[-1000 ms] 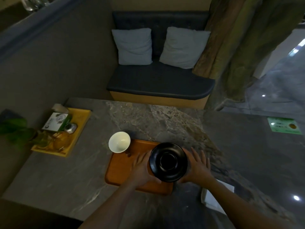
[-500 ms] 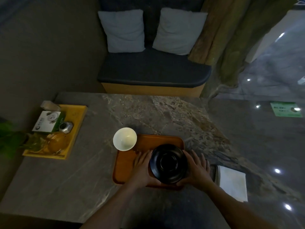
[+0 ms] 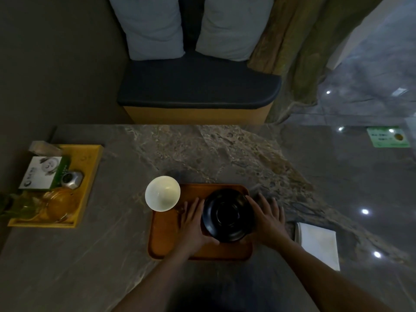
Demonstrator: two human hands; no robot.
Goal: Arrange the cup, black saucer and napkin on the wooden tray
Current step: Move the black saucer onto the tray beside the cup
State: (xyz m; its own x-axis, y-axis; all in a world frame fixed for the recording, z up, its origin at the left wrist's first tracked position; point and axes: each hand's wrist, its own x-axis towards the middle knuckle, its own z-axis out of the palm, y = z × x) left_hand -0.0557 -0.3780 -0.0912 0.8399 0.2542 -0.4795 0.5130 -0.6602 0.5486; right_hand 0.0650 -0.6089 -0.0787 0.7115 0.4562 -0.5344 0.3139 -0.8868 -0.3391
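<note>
On the rectangular wooden tray, your left hand and right hand cradle the round black saucer, fingers spread along its rim. It looks glossy, slippery and breakable; keep your grip on opposite edges.

dim room, cushioned bench, marble table
</note>
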